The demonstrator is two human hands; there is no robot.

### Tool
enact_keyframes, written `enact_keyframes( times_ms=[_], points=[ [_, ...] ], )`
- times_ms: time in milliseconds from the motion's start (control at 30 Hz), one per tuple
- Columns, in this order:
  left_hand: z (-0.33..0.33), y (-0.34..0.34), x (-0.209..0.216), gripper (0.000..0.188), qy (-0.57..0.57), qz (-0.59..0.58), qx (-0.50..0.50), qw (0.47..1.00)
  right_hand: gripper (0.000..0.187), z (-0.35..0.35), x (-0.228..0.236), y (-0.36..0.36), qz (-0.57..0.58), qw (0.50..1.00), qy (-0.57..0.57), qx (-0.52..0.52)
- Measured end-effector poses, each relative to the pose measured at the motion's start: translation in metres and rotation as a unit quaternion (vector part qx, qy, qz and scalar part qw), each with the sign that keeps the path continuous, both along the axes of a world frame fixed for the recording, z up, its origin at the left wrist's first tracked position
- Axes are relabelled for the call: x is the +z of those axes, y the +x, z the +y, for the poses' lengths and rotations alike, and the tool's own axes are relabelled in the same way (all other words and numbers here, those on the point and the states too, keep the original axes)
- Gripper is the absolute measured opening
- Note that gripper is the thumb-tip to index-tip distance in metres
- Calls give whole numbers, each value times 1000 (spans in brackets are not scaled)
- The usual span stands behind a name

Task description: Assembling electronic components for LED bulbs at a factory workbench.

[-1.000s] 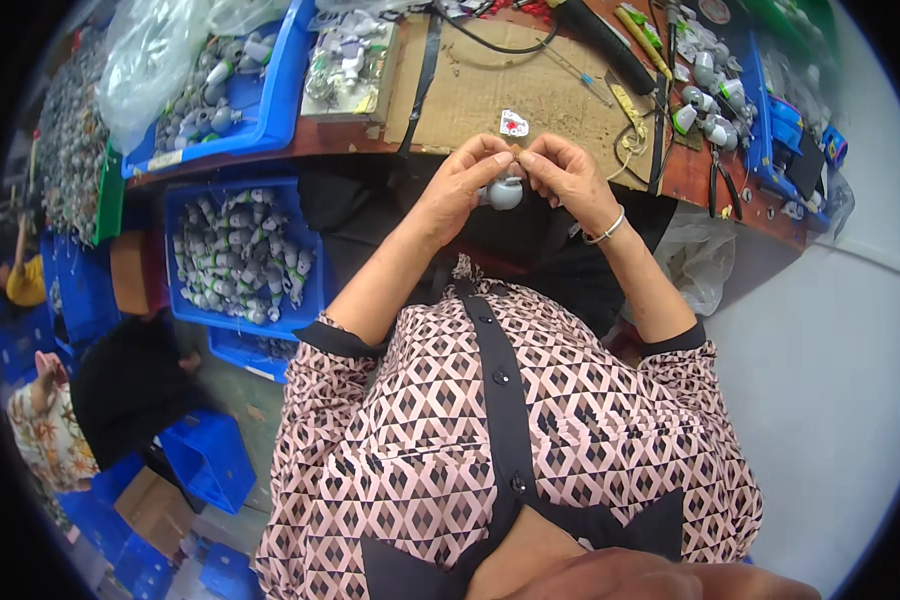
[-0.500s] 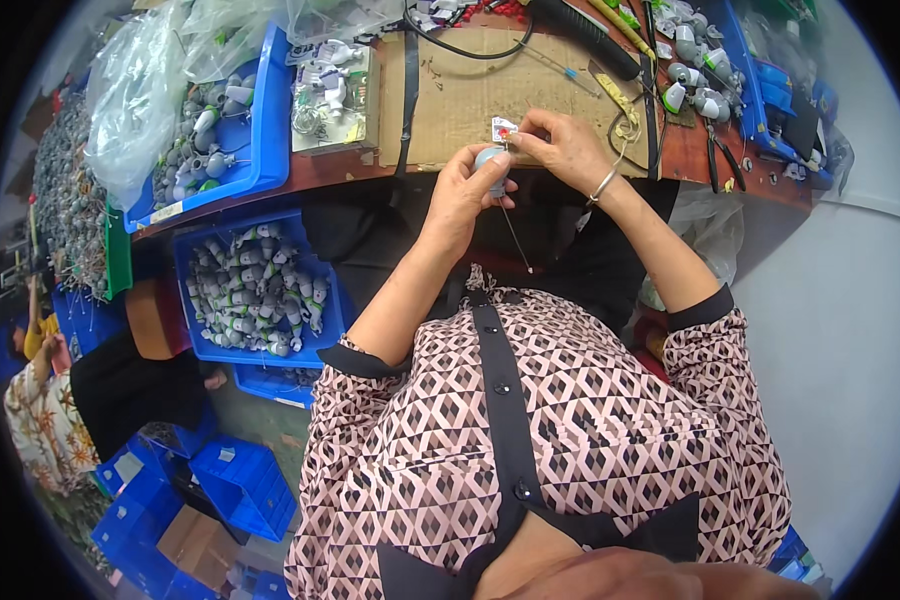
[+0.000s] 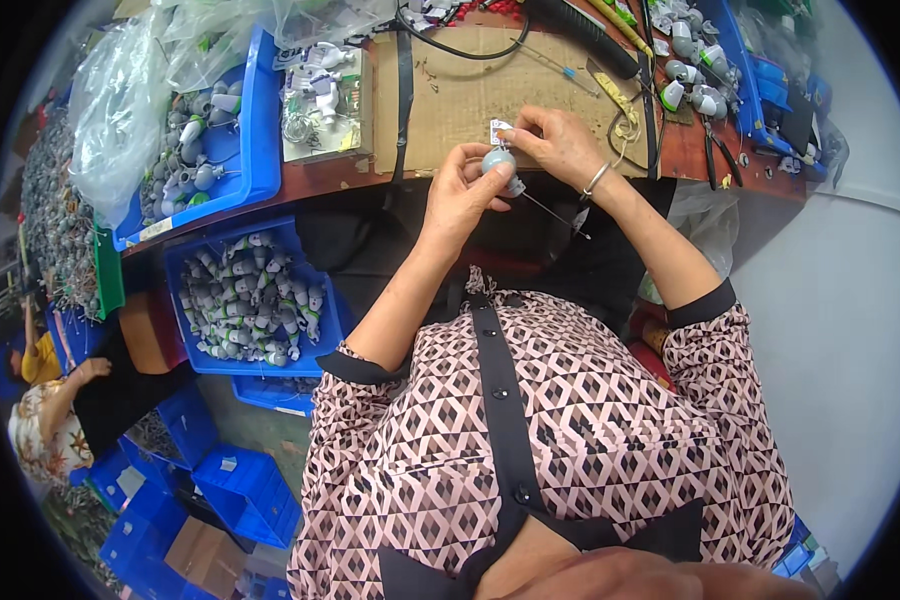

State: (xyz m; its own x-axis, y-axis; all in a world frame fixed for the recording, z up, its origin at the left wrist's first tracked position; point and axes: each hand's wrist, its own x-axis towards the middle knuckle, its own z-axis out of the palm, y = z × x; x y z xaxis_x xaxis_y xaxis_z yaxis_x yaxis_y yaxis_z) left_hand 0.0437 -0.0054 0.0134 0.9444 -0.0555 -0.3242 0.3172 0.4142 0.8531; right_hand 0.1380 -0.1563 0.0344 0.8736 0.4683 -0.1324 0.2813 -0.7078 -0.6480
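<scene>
Between the fingers and thumb of my left hand (image 3: 458, 198) is a small grey round-headed plastic part (image 3: 499, 160), tilted over the table's front edge. A thin rod or wire (image 3: 558, 217) sticks out of its lower end toward the right. My right hand (image 3: 568, 152) pinches a small flat white piece (image 3: 497, 130) at the top of the grey part. Whether the two pieces are joined is hidden by my fingertips. Both hands are closed and close together, above the near edge of a brown cardboard sheet (image 3: 460, 95).
A blue bin (image 3: 263, 150) of grey and white parts stands left, beside a tray (image 3: 358, 90) of small white pieces. Below is another blue bin (image 3: 327, 345) of parts. Pliers (image 3: 712, 155) and a black-handled tool (image 3: 595, 40) lie right. Another person's arm (image 3: 65, 400) shows far left.
The grey part has tilted in my left hand, and its rod has swung to the right and up. The white piece stays in my right fingertips. At far left, the other person's arm has shifted.
</scene>
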Motion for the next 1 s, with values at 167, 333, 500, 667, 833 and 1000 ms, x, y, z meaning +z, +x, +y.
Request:
enact_keyframes(
  times_ms=[167, 333, 500, 667, 833, 1000],
  points=[
    [1, 0, -4, 39, 20, -4, -4, 1000, 33, 0, -6, 5, -4, 1000, 9, 14],
    [1, 1, -7, 41, 15, -12, -10, 1000, 34, -1, -8, 7, 56, 997, 42, 17],
    [5, 0, -7, 35, 34, -23, -14, 999, 32, 4, -8, 10, 54, 998, 16, 14],
    [35, 19, 10, 26, 507, -232, 4, 830, 32, 2, -5, 15, 239, 967, 82, -43],
    [32, 38, 3, 33, 596, -313, -19, 739, 29, 4, -2, 18, 198, 979, 28, -27],
    [25, 44, -1, 34, 623, -320, -31, 713, 38, 4, 3, 23, 140, 989, -47, 23]
  ],
)
